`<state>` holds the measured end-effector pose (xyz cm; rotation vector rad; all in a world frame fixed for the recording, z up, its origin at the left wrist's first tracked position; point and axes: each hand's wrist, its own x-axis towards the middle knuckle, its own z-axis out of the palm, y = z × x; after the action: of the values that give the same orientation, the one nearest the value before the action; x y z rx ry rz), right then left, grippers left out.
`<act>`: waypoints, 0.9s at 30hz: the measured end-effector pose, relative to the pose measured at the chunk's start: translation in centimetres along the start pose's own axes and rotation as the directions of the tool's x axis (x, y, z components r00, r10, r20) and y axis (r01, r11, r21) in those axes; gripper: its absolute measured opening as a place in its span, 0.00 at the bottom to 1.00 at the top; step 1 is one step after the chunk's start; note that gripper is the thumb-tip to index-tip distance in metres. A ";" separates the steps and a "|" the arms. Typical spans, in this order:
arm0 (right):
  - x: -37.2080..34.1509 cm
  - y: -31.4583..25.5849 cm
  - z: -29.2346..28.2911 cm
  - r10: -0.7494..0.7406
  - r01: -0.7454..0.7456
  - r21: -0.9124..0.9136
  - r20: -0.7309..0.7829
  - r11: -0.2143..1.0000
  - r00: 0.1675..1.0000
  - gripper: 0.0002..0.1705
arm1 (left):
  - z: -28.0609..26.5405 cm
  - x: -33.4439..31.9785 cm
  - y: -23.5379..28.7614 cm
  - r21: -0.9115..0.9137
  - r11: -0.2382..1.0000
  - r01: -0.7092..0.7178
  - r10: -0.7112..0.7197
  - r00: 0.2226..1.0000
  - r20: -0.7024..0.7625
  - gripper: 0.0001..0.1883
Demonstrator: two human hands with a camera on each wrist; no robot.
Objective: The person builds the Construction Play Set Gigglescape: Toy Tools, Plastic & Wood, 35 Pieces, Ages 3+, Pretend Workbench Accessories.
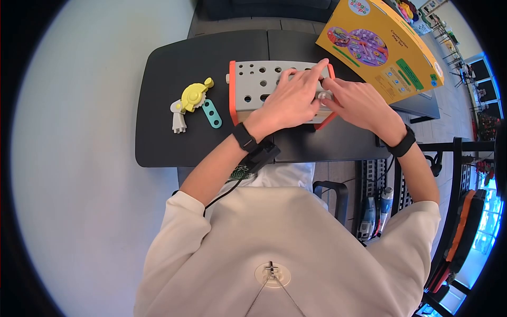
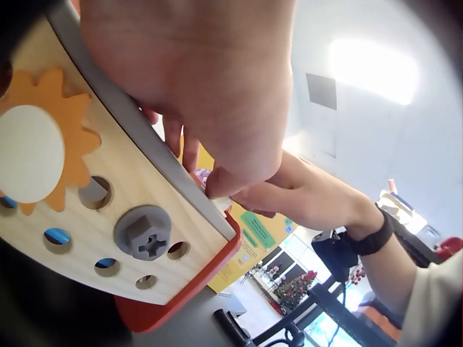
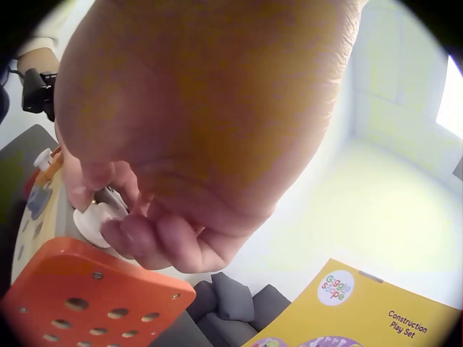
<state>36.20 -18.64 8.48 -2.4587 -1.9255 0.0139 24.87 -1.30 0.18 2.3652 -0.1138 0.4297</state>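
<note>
A toy workbench with a grey perforated top [image 1: 248,82] and orange ends stands on the dark table. Over the top's right end lies my left hand [image 1: 296,98], its fingertips at a small pale round piece [image 1: 324,96]. My right hand [image 1: 362,103] meets it from the right, fingers and thumb curled around that piece. In the right wrist view the white piece [image 3: 94,223] sits between both hands' fingers, above the orange end panel [image 3: 94,289]. The left wrist view shows a grey bolt head [image 2: 143,233] in the wooden side panel [image 2: 94,253] and an orange sun shape [image 2: 83,144].
Left of the workbench on the table [image 1: 174,61] lie a yellow-and-grey toy assembly [image 1: 193,96] and a teal strip with holes [image 1: 212,113]. A big yellow box [image 1: 380,50] stands behind at the right. A black shelf frame [image 1: 457,185] rises on the right.
</note>
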 end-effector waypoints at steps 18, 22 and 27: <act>-0.4 -0.2 2.7 -0.083 0.069 -0.194 -0.070 0.979 0.994 0.12 | -0.5 -0.2 1.4 0.019 1.000 0.008 -0.009 0.998 0.060 0.48; -0.6 -0.6 3.0 -0.042 0.018 -0.232 -0.100 0.973 0.994 0.12 | 0.2 -0.5 0.7 0.173 0.979 -0.107 0.104 0.994 0.029 0.49; -1.1 -1.1 3.1 0.063 -0.084 -0.160 -0.130 0.984 0.989 0.14 | -1.6 -1.4 1.6 -0.075 0.991 -0.112 0.107 0.992 -0.070 0.41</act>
<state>34.85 -19.41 5.39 -2.5620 -1.8534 -0.3028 22.80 -1.40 1.84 2.2721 -0.2267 0.5458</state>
